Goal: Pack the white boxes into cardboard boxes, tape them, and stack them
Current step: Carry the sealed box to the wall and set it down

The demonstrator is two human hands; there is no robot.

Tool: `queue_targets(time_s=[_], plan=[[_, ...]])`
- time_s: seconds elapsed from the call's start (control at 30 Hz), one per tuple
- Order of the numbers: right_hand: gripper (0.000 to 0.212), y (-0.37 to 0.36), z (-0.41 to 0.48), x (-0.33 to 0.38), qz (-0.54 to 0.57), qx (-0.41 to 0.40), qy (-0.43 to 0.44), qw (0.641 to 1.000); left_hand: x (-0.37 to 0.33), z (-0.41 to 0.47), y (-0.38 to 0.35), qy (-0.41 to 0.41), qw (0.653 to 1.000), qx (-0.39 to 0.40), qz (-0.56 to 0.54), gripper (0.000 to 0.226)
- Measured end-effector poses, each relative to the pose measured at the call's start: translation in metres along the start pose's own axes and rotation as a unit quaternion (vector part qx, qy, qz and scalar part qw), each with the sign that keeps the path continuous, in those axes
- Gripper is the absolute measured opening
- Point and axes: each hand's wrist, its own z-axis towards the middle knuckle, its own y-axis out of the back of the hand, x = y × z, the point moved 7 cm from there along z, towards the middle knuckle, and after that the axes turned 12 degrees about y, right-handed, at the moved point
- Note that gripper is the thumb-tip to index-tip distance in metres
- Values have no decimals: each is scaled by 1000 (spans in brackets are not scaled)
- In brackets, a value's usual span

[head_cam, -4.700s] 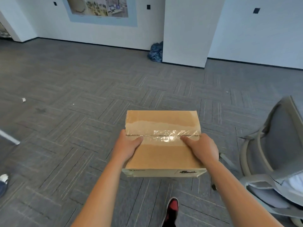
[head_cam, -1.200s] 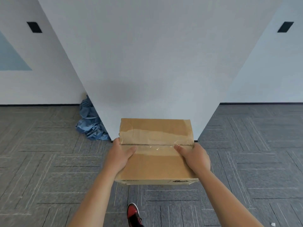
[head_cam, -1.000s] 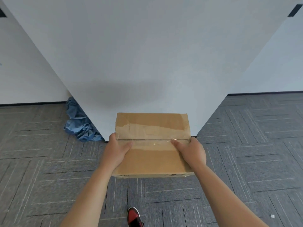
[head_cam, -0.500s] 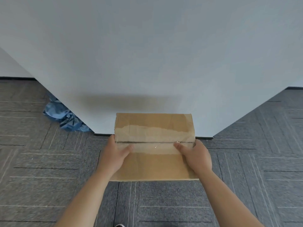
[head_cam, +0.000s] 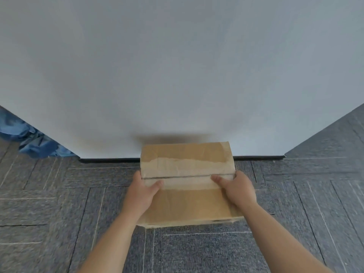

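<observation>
A brown cardboard box [head_cam: 188, 201], its top seam closed with clear tape, is held low over the carpet close to the foot of a white pillar. My left hand [head_cam: 140, 192] grips its left side with the thumb lying on the taped top. On the other side my right hand [head_cam: 237, 189] grips it the same way, thumb on top. The fingers of both hands are hidden under the box's sides. No white boxes are in view.
The white pillar [head_cam: 177, 75] fills the upper view, with a black skirting strip [head_cam: 110, 160] at its base. A crumpled blue cloth [head_cam: 29, 138] lies at the pillar's left corner. Grey carpet tiles [head_cam: 59, 203] cover the floor all round.
I have walked across the room up to the pillar with the box in both hands. Over the last second the box has come down and nearer the pillar's base; my grip is unchanged.
</observation>
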Motion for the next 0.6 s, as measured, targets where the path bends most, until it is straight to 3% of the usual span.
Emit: queue_targets(time_s=[0.3, 0.6], plan=[[59, -67, 70, -52, -7, -21, -3, 1000, 45, 98, -48, -2, 1000, -15, 14, 58], [60, -89, 72, -66, -21, -49, 5, 999, 66, 118, -55, -7, 999, -31, 5, 55]])
